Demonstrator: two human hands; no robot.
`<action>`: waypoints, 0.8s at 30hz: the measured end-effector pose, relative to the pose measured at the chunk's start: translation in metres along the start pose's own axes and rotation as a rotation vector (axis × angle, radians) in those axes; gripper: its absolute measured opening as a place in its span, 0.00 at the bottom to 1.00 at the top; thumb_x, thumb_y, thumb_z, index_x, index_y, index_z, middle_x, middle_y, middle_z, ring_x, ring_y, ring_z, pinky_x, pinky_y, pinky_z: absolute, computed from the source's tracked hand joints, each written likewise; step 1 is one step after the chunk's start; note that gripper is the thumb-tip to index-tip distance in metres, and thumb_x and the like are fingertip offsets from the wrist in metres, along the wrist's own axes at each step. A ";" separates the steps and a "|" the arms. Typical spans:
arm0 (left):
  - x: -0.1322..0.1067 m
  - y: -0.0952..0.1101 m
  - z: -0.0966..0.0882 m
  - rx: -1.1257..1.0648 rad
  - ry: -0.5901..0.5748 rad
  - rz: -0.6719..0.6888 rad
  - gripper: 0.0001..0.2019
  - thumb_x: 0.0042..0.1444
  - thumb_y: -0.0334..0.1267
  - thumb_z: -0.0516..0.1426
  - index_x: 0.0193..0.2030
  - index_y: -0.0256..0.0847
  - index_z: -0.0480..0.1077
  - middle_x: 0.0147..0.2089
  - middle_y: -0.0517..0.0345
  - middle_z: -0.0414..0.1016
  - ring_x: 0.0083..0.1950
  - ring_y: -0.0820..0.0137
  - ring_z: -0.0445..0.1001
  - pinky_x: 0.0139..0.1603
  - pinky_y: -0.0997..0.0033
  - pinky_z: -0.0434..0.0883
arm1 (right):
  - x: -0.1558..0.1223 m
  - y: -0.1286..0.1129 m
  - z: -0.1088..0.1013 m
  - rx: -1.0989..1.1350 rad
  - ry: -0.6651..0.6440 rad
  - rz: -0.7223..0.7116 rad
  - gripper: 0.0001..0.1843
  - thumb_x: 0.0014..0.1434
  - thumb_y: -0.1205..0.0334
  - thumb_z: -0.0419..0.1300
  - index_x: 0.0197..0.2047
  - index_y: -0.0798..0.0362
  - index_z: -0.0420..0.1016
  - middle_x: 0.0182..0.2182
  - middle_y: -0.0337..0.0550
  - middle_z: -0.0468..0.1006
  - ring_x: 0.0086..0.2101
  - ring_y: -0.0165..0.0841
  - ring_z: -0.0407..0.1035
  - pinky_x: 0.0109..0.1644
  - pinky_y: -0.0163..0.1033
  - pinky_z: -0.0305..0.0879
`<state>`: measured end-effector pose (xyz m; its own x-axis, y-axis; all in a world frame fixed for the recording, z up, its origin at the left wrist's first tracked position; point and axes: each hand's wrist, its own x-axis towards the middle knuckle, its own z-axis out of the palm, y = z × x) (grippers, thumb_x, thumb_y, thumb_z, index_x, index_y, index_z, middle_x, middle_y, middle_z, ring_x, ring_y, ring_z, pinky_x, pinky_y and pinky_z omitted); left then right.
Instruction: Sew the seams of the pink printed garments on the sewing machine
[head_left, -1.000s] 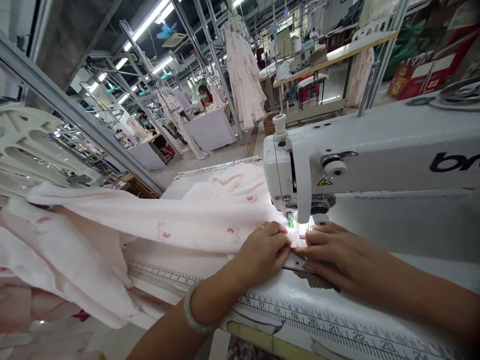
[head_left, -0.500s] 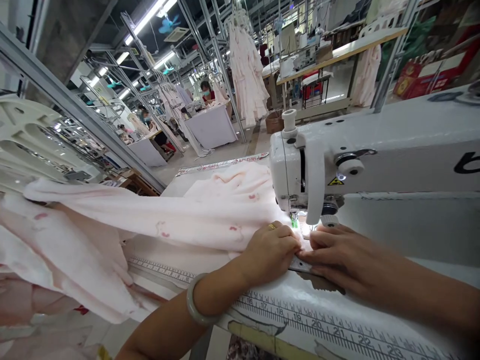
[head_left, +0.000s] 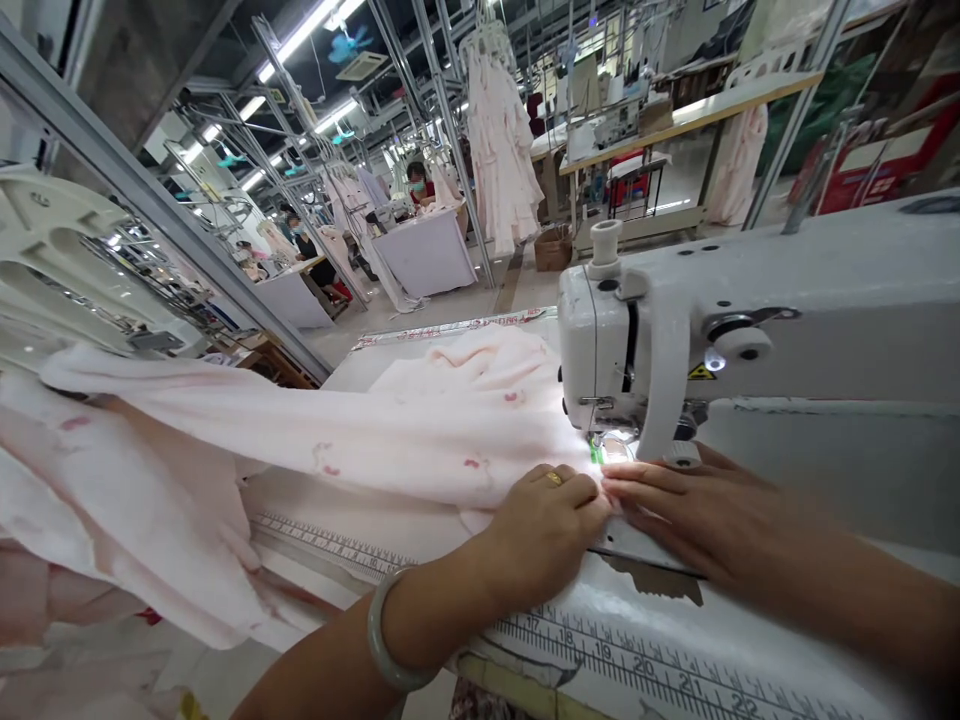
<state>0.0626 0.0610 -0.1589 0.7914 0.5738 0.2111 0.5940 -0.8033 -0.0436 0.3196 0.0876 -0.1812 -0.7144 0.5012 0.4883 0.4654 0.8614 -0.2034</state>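
A pale pink fabric (head_left: 337,440) with small red prints lies across the sewing table and drapes off to the left. My left hand (head_left: 544,525), with a ring and a bracelet at the wrist, is curled and pinches the fabric's edge just in front of the needle area (head_left: 607,450). My right hand (head_left: 675,510) lies flat with fingers stretched out, pressing the fabric edge down beside the left hand, under the head of the white sewing machine (head_left: 750,330).
A printed ruler scale (head_left: 645,670) runs along the table's front edge. More pink fabric (head_left: 465,365) is bunched behind the machine head. Pink garments (head_left: 499,150) hang from racks beyond, and other workers (head_left: 416,185) sit at distant tables.
The view has shifted, so the machine and hands sit further right in frame. Both hands stay pressed together on the fabric edge at the needle.
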 end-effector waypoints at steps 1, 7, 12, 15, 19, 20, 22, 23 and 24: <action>0.001 -0.001 0.000 -0.002 -0.013 -0.001 0.09 0.75 0.30 0.58 0.56 0.32 0.77 0.49 0.51 0.82 0.49 0.62 0.80 0.55 0.61 0.77 | 0.001 0.000 0.001 -0.028 0.015 -0.018 0.19 0.80 0.57 0.50 0.55 0.41 0.84 0.55 0.39 0.88 0.48 0.42 0.83 0.63 0.53 0.66; 0.012 -0.013 -0.001 -0.011 -0.045 -0.066 0.11 0.75 0.27 0.56 0.59 0.35 0.76 0.52 0.50 0.83 0.52 0.63 0.82 0.57 0.62 0.78 | 0.006 0.001 0.000 -0.176 0.138 -0.035 0.15 0.82 0.56 0.50 0.58 0.44 0.78 0.44 0.39 0.90 0.40 0.43 0.81 0.64 0.57 0.57; 0.017 -0.017 -0.002 -0.033 -0.057 -0.076 0.10 0.74 0.26 0.55 0.55 0.34 0.77 0.50 0.49 0.84 0.51 0.61 0.82 0.55 0.60 0.79 | 0.004 0.000 -0.002 -0.108 0.091 -0.008 0.16 0.83 0.55 0.51 0.62 0.44 0.77 0.46 0.39 0.89 0.40 0.42 0.81 0.60 0.55 0.62; 0.014 -0.016 -0.002 -0.055 -0.055 -0.088 0.10 0.74 0.25 0.54 0.55 0.33 0.76 0.52 0.48 0.84 0.52 0.61 0.82 0.57 0.59 0.80 | 0.004 -0.002 -0.001 -0.087 0.106 -0.014 0.16 0.82 0.55 0.50 0.61 0.43 0.78 0.49 0.40 0.89 0.42 0.41 0.81 0.62 0.53 0.62; 0.009 -0.015 -0.001 -0.130 -0.037 -0.098 0.17 0.72 0.24 0.53 0.64 0.34 0.72 0.60 0.45 0.83 0.59 0.59 0.82 0.63 0.55 0.80 | 0.007 -0.006 -0.002 -0.149 0.113 -0.047 0.19 0.84 0.57 0.46 0.54 0.44 0.79 0.44 0.40 0.89 0.39 0.40 0.80 0.61 0.52 0.59; 0.007 -0.015 -0.001 -0.148 -0.028 -0.099 0.19 0.71 0.24 0.53 0.65 0.33 0.72 0.62 0.44 0.82 0.62 0.58 0.81 0.64 0.54 0.79 | 0.009 -0.007 -0.003 -0.174 0.122 -0.052 0.20 0.84 0.57 0.44 0.53 0.45 0.78 0.43 0.40 0.89 0.39 0.40 0.79 0.61 0.52 0.57; 0.005 -0.016 -0.001 -0.176 -0.013 -0.095 0.21 0.69 0.23 0.53 0.67 0.31 0.70 0.65 0.42 0.81 0.66 0.57 0.80 0.67 0.53 0.79 | 0.011 -0.011 -0.005 -0.214 0.138 -0.057 0.21 0.85 0.59 0.42 0.53 0.46 0.77 0.42 0.40 0.89 0.39 0.41 0.79 0.60 0.52 0.55; 0.004 -0.016 -0.001 -0.185 -0.011 -0.089 0.22 0.68 0.23 0.53 0.67 0.30 0.70 0.66 0.41 0.80 0.67 0.56 0.79 0.67 0.52 0.79 | 0.011 -0.012 -0.005 -0.224 0.140 -0.054 0.21 0.85 0.59 0.41 0.52 0.46 0.77 0.41 0.40 0.89 0.38 0.41 0.78 0.60 0.52 0.54; 0.004 -0.017 -0.001 -0.192 -0.011 -0.081 0.23 0.67 0.22 0.53 0.68 0.29 0.70 0.67 0.40 0.80 0.67 0.56 0.79 0.68 0.52 0.79 | 0.011 -0.013 -0.006 -0.227 0.138 -0.050 0.21 0.84 0.60 0.42 0.52 0.46 0.77 0.41 0.40 0.88 0.38 0.41 0.78 0.60 0.52 0.53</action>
<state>0.0558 0.0768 -0.1564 0.7445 0.6385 0.1952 0.6182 -0.7696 0.1598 0.3083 0.0814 -0.1682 -0.6690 0.4291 0.6068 0.5476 0.8366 0.0121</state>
